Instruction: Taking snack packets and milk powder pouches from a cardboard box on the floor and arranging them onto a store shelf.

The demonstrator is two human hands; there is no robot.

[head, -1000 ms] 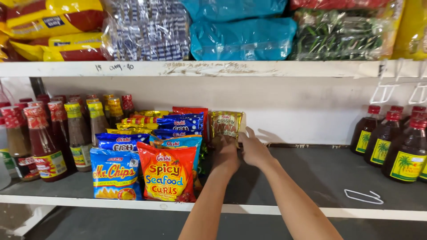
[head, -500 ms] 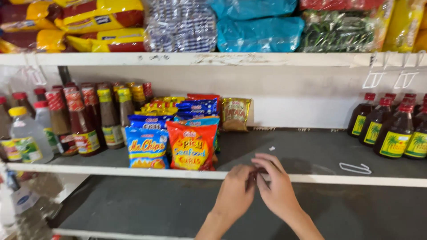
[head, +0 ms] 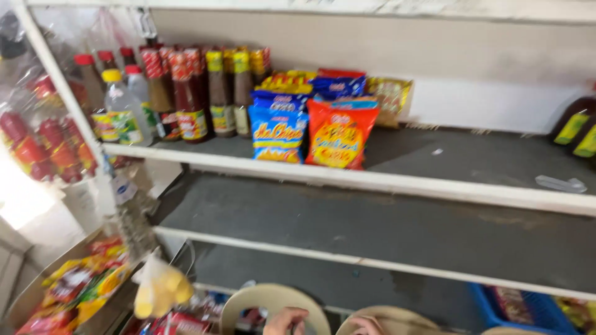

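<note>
Viewing from the head camera, take the middle shelf (head: 397, 183) as the landmark for all positions. A second ago both hands reached to the yellowish packet (head: 390, 96) at the back of this shelf; half a second ago they were joined in front of its edge. Now they have dropped well below it, to the bottom border of the picture, and the view has tilted down and to the left. The left hand (head: 285, 321) and right hand (head: 366, 326) are cut off by the border, so it cannot be told whether they are spread, closed or pinching anything. They lie apart, each touching or just beside the pale round rims (head: 273, 299) under the lower shelf (head: 372, 263). The packet remains on the middle shelf, so the hands have let go of the shelf goods. On the middle shelf, the blue snack bag (head: 277, 133) and orange-red snack bag (head: 338, 133) stand at the front edge, with sauce bottles (head: 186, 93) to their left. To their right the board is bare up to the dark bottles (head: 577, 127). The lower shelf carries nothing along its visible length. Below it, a blue basket (head: 515, 304) bounds the right and a hanging yellow bag (head: 158, 288) the left.
</note>
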